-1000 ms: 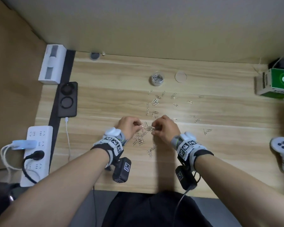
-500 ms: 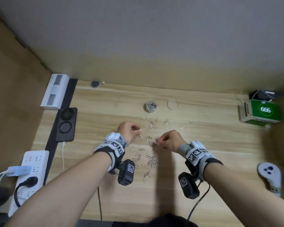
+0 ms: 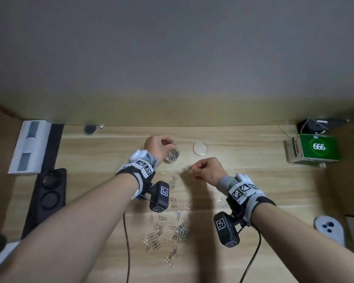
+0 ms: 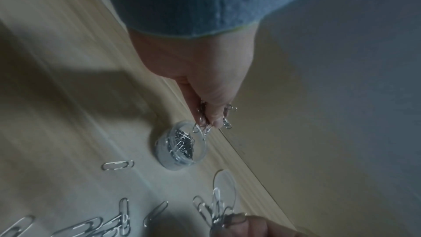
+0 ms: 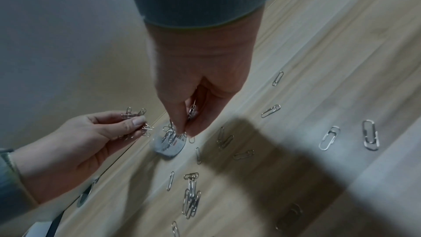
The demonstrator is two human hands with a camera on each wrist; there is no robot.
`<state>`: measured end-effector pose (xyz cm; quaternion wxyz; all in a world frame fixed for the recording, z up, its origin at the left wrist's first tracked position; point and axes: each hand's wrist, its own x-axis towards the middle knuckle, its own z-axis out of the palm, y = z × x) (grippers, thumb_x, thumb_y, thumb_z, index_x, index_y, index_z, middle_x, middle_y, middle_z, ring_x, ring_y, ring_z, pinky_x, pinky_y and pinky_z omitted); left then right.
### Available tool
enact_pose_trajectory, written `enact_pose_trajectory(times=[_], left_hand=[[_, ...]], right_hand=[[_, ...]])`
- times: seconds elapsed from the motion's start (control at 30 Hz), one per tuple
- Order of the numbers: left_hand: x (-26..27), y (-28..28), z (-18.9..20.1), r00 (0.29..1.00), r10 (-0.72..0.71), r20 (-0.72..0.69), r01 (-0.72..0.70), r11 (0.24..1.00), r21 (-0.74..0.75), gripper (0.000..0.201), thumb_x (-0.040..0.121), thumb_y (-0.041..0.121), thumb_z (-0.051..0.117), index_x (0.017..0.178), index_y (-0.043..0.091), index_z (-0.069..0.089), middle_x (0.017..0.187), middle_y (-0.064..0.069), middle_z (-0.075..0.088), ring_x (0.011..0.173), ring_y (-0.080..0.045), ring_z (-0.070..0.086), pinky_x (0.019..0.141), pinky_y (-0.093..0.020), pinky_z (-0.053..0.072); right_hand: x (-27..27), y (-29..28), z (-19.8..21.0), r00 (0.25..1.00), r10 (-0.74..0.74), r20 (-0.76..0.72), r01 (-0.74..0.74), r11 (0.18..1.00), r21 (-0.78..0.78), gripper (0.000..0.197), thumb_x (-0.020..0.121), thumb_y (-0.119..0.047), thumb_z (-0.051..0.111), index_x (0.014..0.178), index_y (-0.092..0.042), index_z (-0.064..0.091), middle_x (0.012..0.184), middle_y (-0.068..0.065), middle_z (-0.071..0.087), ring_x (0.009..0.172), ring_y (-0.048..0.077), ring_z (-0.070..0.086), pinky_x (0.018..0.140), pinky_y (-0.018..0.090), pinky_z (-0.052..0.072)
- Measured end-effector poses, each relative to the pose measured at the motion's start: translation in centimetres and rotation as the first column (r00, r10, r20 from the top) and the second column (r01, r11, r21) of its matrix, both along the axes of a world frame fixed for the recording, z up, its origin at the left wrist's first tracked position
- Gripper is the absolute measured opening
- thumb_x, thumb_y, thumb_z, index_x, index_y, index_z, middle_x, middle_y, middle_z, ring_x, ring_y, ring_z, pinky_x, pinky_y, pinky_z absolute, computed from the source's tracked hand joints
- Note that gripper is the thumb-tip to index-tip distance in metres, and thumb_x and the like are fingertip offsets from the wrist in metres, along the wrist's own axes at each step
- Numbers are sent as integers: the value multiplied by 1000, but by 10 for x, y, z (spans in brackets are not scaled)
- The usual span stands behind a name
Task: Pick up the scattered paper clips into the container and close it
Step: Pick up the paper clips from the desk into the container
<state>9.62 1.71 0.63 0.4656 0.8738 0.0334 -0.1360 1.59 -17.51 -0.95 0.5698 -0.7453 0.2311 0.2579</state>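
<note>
Left grip pinches a clump of paper clips over the container; right grip pinches another. Light, slippery, tangly, so pinch clusters mid-wire.

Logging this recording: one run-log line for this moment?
left hand: clips over container | right hand: pinching clips | lid: off | desk clips: many

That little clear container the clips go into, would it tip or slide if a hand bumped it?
Probably slides rather than tips: the container looks squat, wider than tall. It seems light clear plastic, only partly filled with paper clips, so a knock from the left hand above it could easily shift it.
</note>
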Motion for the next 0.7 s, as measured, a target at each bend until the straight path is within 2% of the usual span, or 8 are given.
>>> enact_pose_trajectory(times=[0.07,0.17,0.37,0.43,0.5,0.57,0.67,0.7], left_hand=[[5,-3,-14,1000,-19,-3,19,1000,1,22,72,14,83,92,10,76,89,0,74,79,-12,67,78,-27,55],[-1,-5,-23,999,-40,37,39,999,14,17,74,5,80,89,12,76,90,-2,74,78,-12,66,79,-30,57],[-1,-5,-26,999,-32,34,34,998,-61,18,75,4,76,90,12,76,88,1,74,77,-10,68,72,-21,56],[-1,0,-26,1000,10,18,-8,997,-82,19,79,2,69,92,14,76,89,3,74,79,-8,68,76,-19,55],[-1,4,-26,998,59,-10,-60,994,-92,22,81,0,64,91,14,76,88,5,74,82,-8,68,82,-22,55],[-1,8,-29,995,96,-35,-100,986,-133,20,80,2,64,87,15,76,86,3,74,84,-11,69,85,-30,56],[-6,14,-28,987,141,-78,-155,961,-230,21,74,12,58,86,13,75,86,-3,75,84,-20,71,85,-40,56],[-7,16,-27,984,152,-92,-171,953,-249,21,76,9,57,87,11,75,86,-6,75,83,-21,72,85,-41,57]], right_hand=[[10,0,-8,999,-33,-11,33,999,2,29,78,15,68,61,-8,68,65,6,67,59,20,60,61,31,58],[18,5,-12,997,-79,-22,80,997,20,28,81,14,68,62,-8,67,57,4,63,50,17,57,55,25,56],[39,14,-10,992,-129,-3,129,988,82,23,83,13,67,69,-5,67,65,9,63,52,16,57,54,22,57],[47,19,-4,989,-149,6,147,982,119,18,84,13,67,73,-1,67,69,12,64,54,17,57,54,20,57],[54,22,-1,990,-140,18,137,984,113,17,83,11,70,72,-2,66,70,13,64,54,19,56,55,21,58],[60,27,-2,993,-118,18,117,990,80,17,81,10,72,70,-2,67,70,14,64,54,20,56,55,21,58],[67,34,-5,996,-89,4,89,996,29,15,79,6,76,69,-3,69,69,13,65,57,21,59,60,26,60],[69,36,-7,996,-84,6,84,996,10,15,79,5,77,69,-4,69,67,11,65,58,21,60,63,28,61]])
